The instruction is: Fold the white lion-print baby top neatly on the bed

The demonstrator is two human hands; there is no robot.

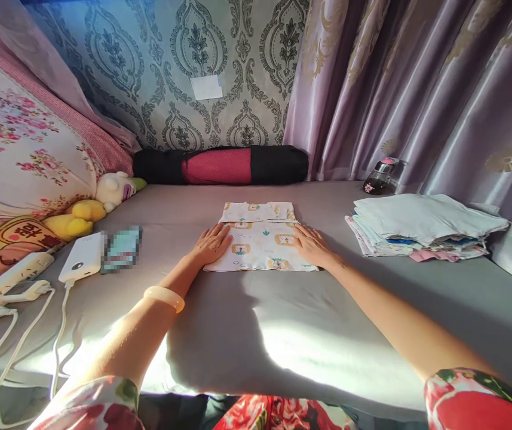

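A white cloth with an orange and green print (262,245) lies folded on the grey sheet, its far part turned over into a narrow band. It looks like a small garment, but its exact kind does not show. My left hand (212,243) rests flat on its left edge, fingers stretched forward. On the opposite edge my right hand (312,246) lies flat too, fingers extended. Neither hand grips the cloth. A pale bangle (165,298) circles my left wrist.
At right is a stack of folded cloths (426,224), with a dark bottle (380,176) behind it. A black and red roll (220,165) lies against the wall. Leftward are a white power bank (82,257), a power strip (9,283), cables and plush toys (74,220).
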